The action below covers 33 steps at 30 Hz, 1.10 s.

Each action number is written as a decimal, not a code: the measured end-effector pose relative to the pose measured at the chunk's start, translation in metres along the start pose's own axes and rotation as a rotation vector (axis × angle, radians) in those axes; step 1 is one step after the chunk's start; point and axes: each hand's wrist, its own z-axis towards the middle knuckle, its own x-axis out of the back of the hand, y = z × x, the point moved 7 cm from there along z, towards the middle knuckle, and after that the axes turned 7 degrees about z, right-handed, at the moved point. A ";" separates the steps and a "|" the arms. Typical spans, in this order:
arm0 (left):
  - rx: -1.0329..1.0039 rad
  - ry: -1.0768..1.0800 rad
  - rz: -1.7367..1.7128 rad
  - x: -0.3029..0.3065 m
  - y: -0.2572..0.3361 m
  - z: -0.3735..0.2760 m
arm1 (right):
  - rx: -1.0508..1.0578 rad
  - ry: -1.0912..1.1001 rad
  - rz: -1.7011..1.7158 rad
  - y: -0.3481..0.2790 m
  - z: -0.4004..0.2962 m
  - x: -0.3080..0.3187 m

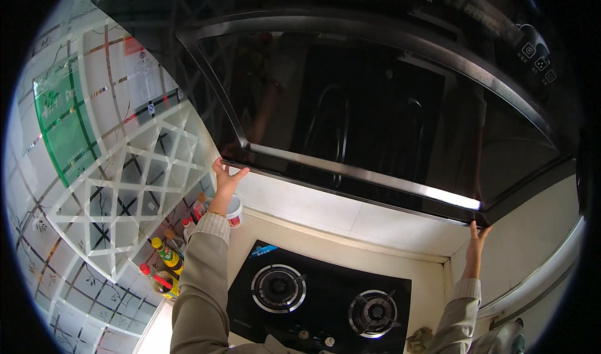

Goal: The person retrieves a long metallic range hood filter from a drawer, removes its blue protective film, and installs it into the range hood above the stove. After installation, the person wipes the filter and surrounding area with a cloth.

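A black glass range hood (375,109) with a metal trim strip fills the upper part of the head view. My left hand (228,179) grips its lower left corner, thumb spread along the edge. At the lower right corner, my right hand (478,235) holds the same bottom edge from beneath. Fingers of both hands are partly hidden behind the panel. Below lies a black two-burner gas hob (324,302), with a left burner (279,288) and a right burner (375,312), nothing standing on either.
Several sauce bottles (168,256) and a white tub (234,211) stand on the pale countertop (277,234) at the left. A white lattice rack (127,199) lines the tiled wall. At the lower right are a crumpled cloth-like item (419,340) and a metal appliance (500,340).
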 end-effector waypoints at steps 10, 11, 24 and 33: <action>-0.092 0.007 0.015 -0.001 -0.024 0.012 | -0.115 0.032 0.662 0.031 0.017 0.015; -0.114 0.035 0.066 0.013 -0.029 0.024 | -0.122 0.028 0.650 0.037 0.023 0.005; -0.060 -0.063 -0.019 0.016 -0.052 0.028 | -0.175 0.183 0.553 0.023 0.001 0.008; 0.007 -0.065 0.004 0.014 -0.060 0.033 | -0.032 0.262 0.633 -0.004 0.019 0.004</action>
